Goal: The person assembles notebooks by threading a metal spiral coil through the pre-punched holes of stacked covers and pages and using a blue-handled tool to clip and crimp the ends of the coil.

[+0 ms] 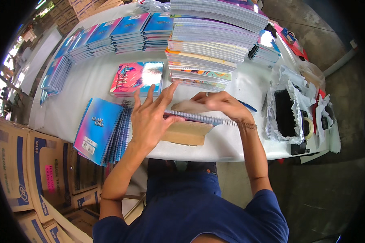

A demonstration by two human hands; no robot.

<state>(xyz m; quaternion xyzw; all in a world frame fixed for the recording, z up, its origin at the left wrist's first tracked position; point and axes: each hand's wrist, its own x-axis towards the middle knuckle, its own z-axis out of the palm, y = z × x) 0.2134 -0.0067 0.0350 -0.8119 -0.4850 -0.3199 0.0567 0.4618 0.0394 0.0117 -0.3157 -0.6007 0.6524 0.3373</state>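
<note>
A spiral notebook (192, 116) stands spine up in front of me, its wire coil running along the top. The coil's loose end (230, 122) sticks out past the right end, towards my right wrist. My left hand (151, 115) holds the notebook's left end, thumb against the spine and the other fingers spread upward. Just above the spine, my right hand (221, 102) is bent over with curled fingers; motion blur hides its fingertips and whether they grip anything. A tan board or block (185, 133) sits on the near side of the notebook.
Blue-pink spiral notebooks (99, 125) are stacked at left; a pink-blue notebook (138, 77) lies beyond my left hand. Tall page stacks (209, 44) rise ahead, beside notebook piles (127, 30). Right: a blue pen (247, 106), a wrapped box (286, 113), tape (308, 128). Cartons (48, 170) stand lower left.
</note>
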